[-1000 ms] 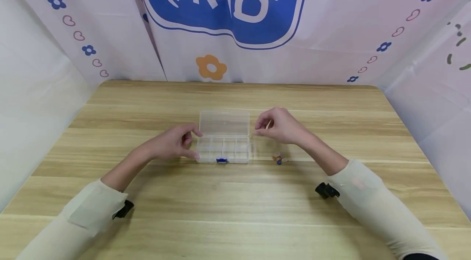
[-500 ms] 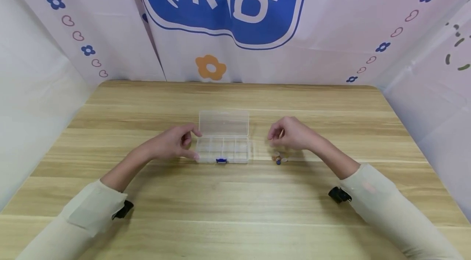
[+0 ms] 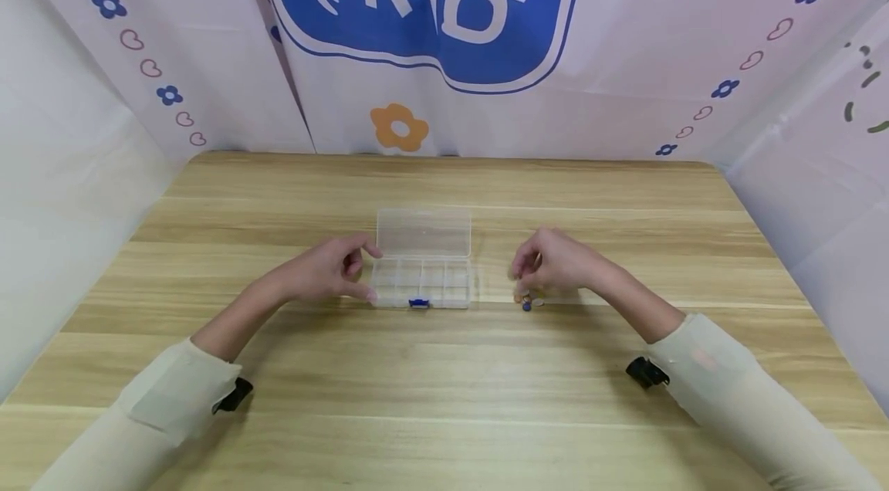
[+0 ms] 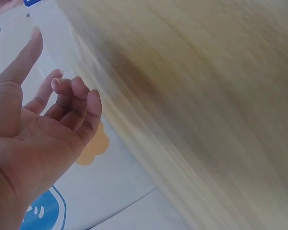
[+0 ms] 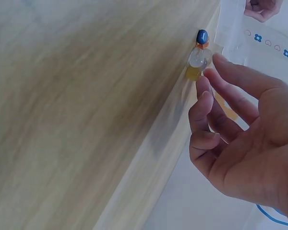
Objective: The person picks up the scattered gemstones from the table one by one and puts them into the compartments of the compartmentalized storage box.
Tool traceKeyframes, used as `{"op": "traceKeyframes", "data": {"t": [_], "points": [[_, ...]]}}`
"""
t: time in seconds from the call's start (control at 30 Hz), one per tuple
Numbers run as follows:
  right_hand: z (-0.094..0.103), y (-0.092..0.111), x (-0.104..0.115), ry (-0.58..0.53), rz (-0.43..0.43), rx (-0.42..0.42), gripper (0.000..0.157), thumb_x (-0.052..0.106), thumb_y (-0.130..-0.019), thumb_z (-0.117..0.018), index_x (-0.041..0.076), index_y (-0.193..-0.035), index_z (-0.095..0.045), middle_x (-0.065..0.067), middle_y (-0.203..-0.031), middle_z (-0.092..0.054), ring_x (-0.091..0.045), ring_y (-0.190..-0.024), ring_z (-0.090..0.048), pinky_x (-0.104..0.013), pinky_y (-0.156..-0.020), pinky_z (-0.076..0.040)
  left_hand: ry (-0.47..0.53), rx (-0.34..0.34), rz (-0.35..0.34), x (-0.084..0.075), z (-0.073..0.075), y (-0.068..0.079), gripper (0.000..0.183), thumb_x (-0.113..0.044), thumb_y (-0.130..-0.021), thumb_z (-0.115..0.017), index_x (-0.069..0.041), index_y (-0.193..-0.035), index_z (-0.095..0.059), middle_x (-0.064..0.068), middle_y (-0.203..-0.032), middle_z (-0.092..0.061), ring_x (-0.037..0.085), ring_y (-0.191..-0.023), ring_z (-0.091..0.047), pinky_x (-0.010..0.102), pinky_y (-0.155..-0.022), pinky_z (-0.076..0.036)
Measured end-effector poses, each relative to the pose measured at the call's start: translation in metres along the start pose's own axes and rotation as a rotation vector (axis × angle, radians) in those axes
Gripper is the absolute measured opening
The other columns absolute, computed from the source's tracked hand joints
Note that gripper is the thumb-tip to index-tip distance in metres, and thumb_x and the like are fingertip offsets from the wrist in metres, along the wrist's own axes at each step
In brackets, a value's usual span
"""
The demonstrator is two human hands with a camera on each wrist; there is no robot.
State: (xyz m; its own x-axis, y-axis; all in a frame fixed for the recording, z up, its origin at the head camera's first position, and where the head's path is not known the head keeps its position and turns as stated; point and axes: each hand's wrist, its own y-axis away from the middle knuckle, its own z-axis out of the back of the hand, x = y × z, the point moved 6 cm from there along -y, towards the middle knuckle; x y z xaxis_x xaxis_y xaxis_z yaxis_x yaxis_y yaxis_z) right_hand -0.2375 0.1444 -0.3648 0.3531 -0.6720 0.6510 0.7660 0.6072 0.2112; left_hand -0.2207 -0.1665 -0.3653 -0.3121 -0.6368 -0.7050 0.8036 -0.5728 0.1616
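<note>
A clear plastic compartment box (image 3: pixel 455 304) lies on the table with its lid (image 3: pixel 424 232) folded back and a blue latch (image 3: pixel 419 303) at its front. My left hand (image 3: pixel 329 269) rests at the box's left end, thumb and index finger spread and touching near its corners. In the left wrist view the left hand (image 4: pixel 48 120) shows an uncovered palm. To the right of the box my right hand (image 3: pixel 552 259) reaches down to several small stones (image 3: pixel 526 306). The right wrist view shows thumb and index finger apart beside a blue stone (image 5: pixel 202 37), clear ones (image 5: pixel 198 58) and a yellow one (image 5: pixel 193 73).
The wood-grain table (image 3: pixel 389 398) extends around the box and stones. Behind it hangs a white printed cloth (image 3: pixel 556 120) reaching the table's back edge. A dark wrist camera (image 3: pixel 647 372) is strapped under the right sleeve, another camera (image 3: pixel 234 395) under the left.
My right hand has moved from beside the box's lid rightward and down to the small stones. The left hand and the box have stayed in place.
</note>
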Motion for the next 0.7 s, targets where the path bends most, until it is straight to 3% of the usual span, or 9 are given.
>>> {"op": "traceKeyframes", "data": {"t": [0.33,0.7], "points": [[-0.0014,0.0007,-0.0014,0.001,0.005,0.015,0.01,0.008,-0.086,-0.085,0.003,-0.092,-0.078,0.0,-0.086,-0.074,-0.012,-0.078,-0.066,-0.032,-0.076,-0.055,0.01,-0.015,-0.029,-0.0043,0.0006,0.0026,0.055,-0.013,-0.085,-0.087,0.007,-0.126,-0.058,0.003,-0.074,-0.046,0.016,-0.069,-0.042,0.027,-0.064,-0.04],[-0.0021,0.0021,-0.0023,0.002,0.011,0.033,0.006,0.01,-0.089,-0.083,0.006,-0.089,-0.079,0.0,-0.086,-0.074,-0.011,-0.078,-0.067,-0.031,-0.075,-0.055,-0.002,0.007,0.003,-0.0033,0.0006,0.0008,0.055,-0.013,-0.085,-0.087,0.006,-0.127,-0.058,0.003,-0.075,-0.047,0.016,-0.068,-0.042,0.027,-0.065,-0.041]]}}
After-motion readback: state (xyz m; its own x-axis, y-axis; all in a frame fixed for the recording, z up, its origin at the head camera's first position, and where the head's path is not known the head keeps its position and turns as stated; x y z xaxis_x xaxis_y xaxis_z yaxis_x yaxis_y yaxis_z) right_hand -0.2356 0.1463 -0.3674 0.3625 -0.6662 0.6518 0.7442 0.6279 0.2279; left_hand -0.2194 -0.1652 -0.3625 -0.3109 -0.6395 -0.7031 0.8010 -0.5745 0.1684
